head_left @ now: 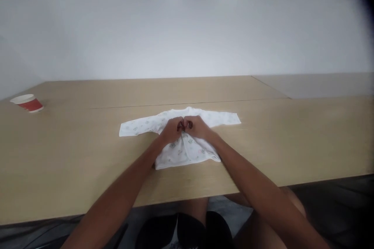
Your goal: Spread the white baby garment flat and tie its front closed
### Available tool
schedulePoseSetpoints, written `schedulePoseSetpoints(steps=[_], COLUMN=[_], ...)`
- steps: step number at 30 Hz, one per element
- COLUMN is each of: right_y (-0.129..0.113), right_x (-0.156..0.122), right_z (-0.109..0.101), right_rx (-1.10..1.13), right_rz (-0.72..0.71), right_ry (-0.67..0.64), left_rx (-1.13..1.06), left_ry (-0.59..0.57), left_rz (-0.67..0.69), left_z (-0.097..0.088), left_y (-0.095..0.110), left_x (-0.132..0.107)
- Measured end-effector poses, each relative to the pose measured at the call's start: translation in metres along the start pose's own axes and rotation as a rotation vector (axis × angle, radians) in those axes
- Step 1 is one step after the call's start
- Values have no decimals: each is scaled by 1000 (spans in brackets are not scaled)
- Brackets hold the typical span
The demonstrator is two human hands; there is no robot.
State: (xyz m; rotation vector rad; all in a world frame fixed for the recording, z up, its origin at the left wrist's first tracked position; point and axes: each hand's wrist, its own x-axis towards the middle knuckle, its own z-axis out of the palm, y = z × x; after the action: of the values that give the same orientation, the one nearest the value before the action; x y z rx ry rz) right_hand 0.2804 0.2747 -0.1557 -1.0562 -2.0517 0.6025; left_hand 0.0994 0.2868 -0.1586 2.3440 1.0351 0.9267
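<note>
A small white baby shirt (178,140) with a faint printed pattern lies flat on the near part of the wooden table (73,155), straight in front of the person. Both its long sleeves are spread out sideways, the left one reaching towards the table's middle left, the right one shorter in view and ending past the right wrist. The front of the garment opens down the middle, and the two panels part slightly towards the hem at the near edge. The left hand (172,129) and the right hand (198,126) meet knuckle to knuckle over the chest, just below the neckline, each with fingers curled in and pinching the cloth at the front opening; what exactly sits between the fingertips, a snap or a tie, is too small to tell. Judging by this, the shirt is laid out and smoothed, the fastening at the top of the opening is the step in hand, and the lower part of the opening looks not yet closed; no fold has been made. Well apart, at the far left of the table, a red and white paper cup (27,103) lies tipped on its side. Behind the table stands a plain white wall (187,35).
</note>
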Motion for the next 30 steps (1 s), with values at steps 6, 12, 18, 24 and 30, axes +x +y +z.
schedulePoseSetpoints(steps=[6,12,18,24,30], right_y=[1,-1,-8,-11,-14], right_x=[1,1,0,-1,-2], right_z=[-3,-12,-19,-23,-32], right_rx=[3,-116,64,94,101], right_rz=[10,-69,-39,38,130], right_ry=[-26,-28,-244,-323,-442], left_rx=[63,50,117,9,-51], left_ry=[-8,-198,-177,-111,-356], left_rz=[12,74,111,-1,-36], left_z=[-3,-26,-24,-24,-28], left_y=[1,9,7,15,15], left_x=[2,-5,-7,-4,-7])
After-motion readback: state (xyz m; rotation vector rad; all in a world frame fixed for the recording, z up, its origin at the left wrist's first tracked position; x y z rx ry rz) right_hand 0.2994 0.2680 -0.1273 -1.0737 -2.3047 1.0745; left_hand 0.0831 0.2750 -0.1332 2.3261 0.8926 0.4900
